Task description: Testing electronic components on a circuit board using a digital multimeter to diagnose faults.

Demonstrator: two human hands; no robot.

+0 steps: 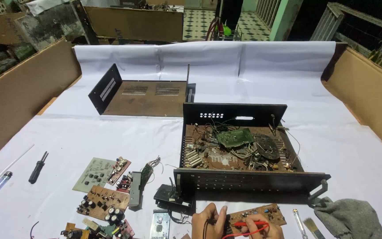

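At the bottom edge my left hand [208, 222] holds the left end of a brown circuit board [261, 213]. Beside it my right hand [264, 230] rests over the same board with a red probe [249, 224] gripped in its fingers, and a red wire loops off below. Just behind my hands stands an open black amplifier chassis [239, 179], rusty inside, with a green board [235, 137], loose wires and small parts.
A removed metal cover [142, 95] lies at the back left. Several loose circuit boards [105, 199] lie at the front left, with a black screwdriver [37, 167] and a blue lighter [1, 183]. A grey rag [348, 217], a brush [313, 227] and cardboard walls [372, 93] are to the right.
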